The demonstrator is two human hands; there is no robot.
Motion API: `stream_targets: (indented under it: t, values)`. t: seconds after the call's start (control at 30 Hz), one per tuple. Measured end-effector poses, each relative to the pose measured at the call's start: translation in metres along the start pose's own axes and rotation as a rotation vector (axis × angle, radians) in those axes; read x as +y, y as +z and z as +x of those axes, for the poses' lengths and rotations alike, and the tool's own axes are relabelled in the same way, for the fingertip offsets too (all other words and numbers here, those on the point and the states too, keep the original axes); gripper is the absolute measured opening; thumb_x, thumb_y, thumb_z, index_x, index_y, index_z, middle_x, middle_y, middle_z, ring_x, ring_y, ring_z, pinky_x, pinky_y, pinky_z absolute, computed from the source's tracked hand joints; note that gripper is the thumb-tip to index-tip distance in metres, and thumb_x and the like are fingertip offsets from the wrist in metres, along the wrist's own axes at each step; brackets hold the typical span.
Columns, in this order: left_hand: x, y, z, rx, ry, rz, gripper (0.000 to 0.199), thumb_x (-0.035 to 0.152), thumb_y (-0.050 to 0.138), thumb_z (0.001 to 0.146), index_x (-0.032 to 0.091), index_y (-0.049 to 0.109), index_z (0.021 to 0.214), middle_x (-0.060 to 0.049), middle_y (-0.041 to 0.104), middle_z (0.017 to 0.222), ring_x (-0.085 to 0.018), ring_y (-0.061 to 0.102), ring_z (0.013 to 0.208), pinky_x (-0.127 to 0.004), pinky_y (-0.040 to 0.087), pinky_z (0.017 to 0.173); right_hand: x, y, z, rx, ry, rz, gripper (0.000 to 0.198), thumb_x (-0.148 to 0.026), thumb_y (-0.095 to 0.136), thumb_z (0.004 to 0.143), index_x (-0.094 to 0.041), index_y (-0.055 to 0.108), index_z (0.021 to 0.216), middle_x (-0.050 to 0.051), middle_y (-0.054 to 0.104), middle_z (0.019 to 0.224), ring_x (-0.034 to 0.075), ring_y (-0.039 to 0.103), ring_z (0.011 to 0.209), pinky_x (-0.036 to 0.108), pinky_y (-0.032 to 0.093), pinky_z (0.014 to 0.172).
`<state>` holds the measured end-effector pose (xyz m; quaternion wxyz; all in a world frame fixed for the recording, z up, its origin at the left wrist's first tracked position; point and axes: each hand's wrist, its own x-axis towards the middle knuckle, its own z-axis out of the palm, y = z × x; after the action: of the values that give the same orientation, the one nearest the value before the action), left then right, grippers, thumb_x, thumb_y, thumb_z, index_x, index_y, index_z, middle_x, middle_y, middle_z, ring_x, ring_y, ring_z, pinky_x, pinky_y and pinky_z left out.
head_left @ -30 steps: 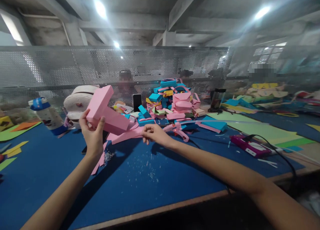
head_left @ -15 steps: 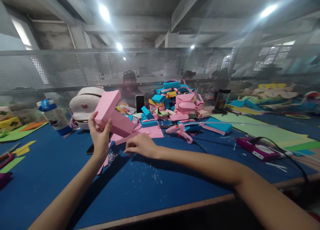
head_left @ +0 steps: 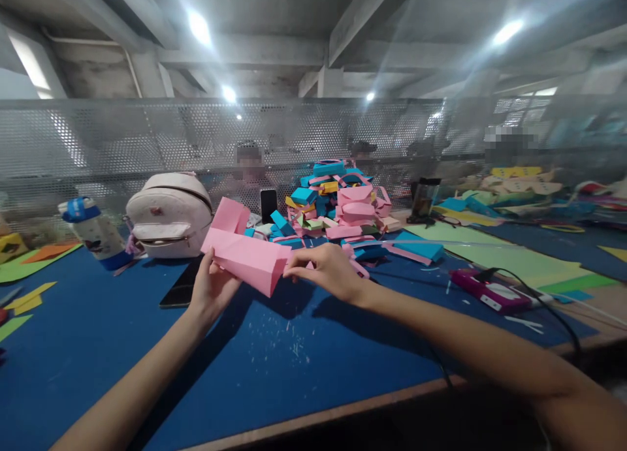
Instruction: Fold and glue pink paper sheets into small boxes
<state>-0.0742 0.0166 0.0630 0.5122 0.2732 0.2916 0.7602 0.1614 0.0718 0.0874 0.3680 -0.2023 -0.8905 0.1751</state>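
Observation:
A folded pink paper box (head_left: 247, 255) is held up over the blue tabletop, its open end toward the right and a pink panel standing up at its left. My left hand (head_left: 213, 284) is closed around its lower left side, thumb in front. At the open end, my right hand (head_left: 328, 271) pinches the edge of a flap between thumb and fingers. Behind that hand a pink glue gun (head_left: 361, 269) is mostly hidden. Below the box, small white scraps (head_left: 294, 346) lie on the blue tabletop (head_left: 235, 386).
A pile of pink and blue paper pieces (head_left: 333, 203) rises at the back middle. A white backpack (head_left: 169, 209), a bottle (head_left: 98, 235) and a dark phone (head_left: 179, 291) are at left. At right lie a purple power strip (head_left: 490, 291) with a cord and green sheets (head_left: 494, 255).
The pink box has come lower and turned, its open end now facing right. My right hand has moved up and right from the table to the box's flap. The view has shifted slightly.

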Motion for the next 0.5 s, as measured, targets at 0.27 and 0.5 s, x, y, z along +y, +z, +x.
stream_targets:
  t: [0.27, 0.5]
  values:
    - [0.002, 0.010, -0.008, -0.046, -0.111, -0.077, 0.042, 0.035, 0.047, 0.094, 0.008, 0.060, 0.123, -0.014, 0.076, 0.096, -0.024, 0.073, 0.086, -0.031, 0.057, 0.078, 0.005, -0.007, -0.017, -0.069, 0.027, 0.207, 0.017, -0.013, 0.062, 0.084, -0.021, 0.076, 0.087, 0.001, 0.077, 0.085, 0.016, 0.071, 0.080, 0.025, 0.050, 0.072]
    - [0.002, 0.003, -0.003, -0.066, -0.081, -0.092, 0.043, 0.037, 0.049, 0.093, 0.008, 0.059, 0.124, -0.015, 0.076, 0.100, -0.025, 0.072, 0.093, -0.033, 0.056, 0.085, 0.011, -0.001, -0.017, -0.108, 0.114, 0.344, 0.014, -0.012, 0.065, 0.078, -0.019, 0.076, 0.082, 0.003, 0.076, 0.081, 0.016, 0.070, 0.075, 0.026, 0.052, 0.069]
